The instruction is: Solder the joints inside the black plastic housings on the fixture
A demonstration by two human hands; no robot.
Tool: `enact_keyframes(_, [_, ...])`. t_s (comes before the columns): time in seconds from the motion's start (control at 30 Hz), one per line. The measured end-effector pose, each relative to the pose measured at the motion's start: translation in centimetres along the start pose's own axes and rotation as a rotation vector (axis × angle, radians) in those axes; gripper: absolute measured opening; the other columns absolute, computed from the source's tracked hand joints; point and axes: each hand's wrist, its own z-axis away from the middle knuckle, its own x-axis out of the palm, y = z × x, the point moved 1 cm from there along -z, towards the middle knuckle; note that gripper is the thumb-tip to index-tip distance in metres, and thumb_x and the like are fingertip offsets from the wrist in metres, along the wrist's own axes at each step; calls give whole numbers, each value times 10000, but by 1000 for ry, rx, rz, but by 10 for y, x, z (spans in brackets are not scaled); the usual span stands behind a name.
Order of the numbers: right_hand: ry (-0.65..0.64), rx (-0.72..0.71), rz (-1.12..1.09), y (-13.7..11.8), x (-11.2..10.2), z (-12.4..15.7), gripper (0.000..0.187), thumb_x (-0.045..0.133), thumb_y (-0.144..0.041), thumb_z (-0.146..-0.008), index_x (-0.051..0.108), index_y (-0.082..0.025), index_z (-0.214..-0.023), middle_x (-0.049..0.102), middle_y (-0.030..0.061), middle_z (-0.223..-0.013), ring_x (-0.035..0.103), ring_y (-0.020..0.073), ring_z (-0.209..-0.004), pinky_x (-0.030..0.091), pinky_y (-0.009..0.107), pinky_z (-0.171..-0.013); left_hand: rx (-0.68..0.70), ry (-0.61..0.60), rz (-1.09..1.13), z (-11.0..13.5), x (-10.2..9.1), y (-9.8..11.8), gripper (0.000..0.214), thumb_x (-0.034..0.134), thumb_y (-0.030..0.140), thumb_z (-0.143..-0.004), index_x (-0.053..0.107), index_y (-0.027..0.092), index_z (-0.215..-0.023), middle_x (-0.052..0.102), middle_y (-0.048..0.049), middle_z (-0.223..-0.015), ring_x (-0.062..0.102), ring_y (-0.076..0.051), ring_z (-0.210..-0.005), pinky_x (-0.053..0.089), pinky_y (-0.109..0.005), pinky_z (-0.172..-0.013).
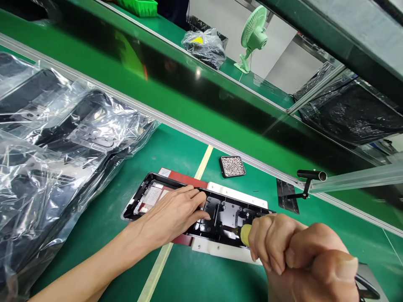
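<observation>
A long black panel [147, 191] with inner parts lies in a white and red holder [220, 249] on the green bench. My left hand [173, 214] rests flat on the panel's middle, fingers stretched out and pressing on it. My right hand [302, 256] is closed in a fist round a yellow-handled screwdriver [246, 233], whose tip points into the panel's right part. The tip itself is hard to make out.
A small black tray of screws [232, 166] sits just beyond the panel. Bagged black panels [59, 142] pile up at the left. A conveyor rail [176, 121] runs across behind. A black bracket [288, 197] lies right of the tray, a green fan [253, 35] stands far back.
</observation>
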Motion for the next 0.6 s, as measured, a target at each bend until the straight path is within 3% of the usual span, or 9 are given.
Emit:
enact_keyframes(0.33, [156, 15, -103, 9, -2, 6, 426, 471, -460, -957, 431, -200, -621, 376, -58, -473, 350, 79, -386, 358, 230, -386, 39, -18, -35, -3, -2, 1, 338, 550, 364, -987, 383, 209, -738, 530, 21, -724, 509, -168, -712, 329, -299, -614])
enact_keyframes(0.6, [151, 20, -97, 8, -2, 3, 451, 453, -482, -973, 429, -199, -623, 370, -65, -469, 346, 71, -381, 373, 213, -377, 71, 14, -45, -1, 0, -2, 328, 559, 375, -982, 400, 210, -747, 534, 21, -720, 508, -167, -704, 339, -299, -617])
